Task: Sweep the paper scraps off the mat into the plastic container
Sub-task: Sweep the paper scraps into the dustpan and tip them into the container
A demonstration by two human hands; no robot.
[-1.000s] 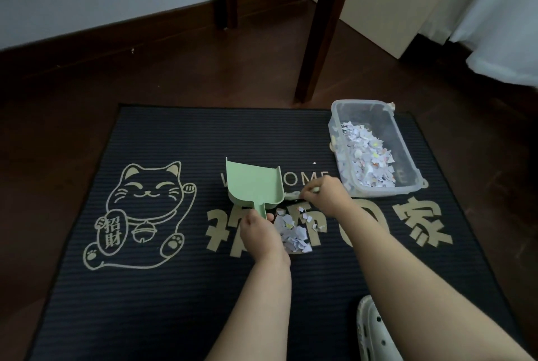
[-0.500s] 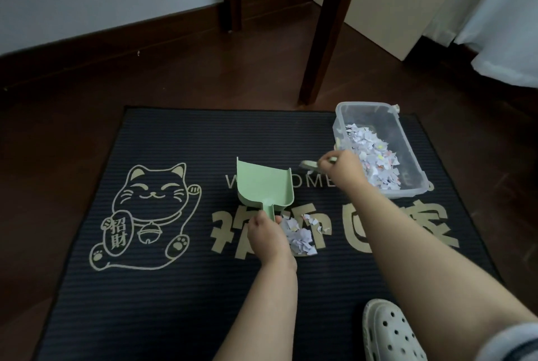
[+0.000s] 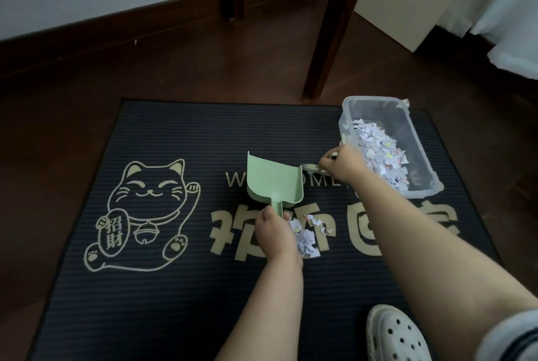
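1. White clog (image 3: 396, 334) at the mat's (image 3: 145, 302) near edge.
2. Left hand (image 3: 275, 234) clamped on the green scoop's (image 3: 273, 178) handle, pan empty.
3. Paper scraps (image 3: 305, 237) lie mid-mat, touching that hand. Light, flimsy, apt to scatter; better herded than pinched.
4. Right hand (image 3: 342, 164) closed on a small brush (image 3: 310, 168), its end barely visible.
5. Plastic container (image 3: 419, 142) at the far right corner, partly filled with scraps.
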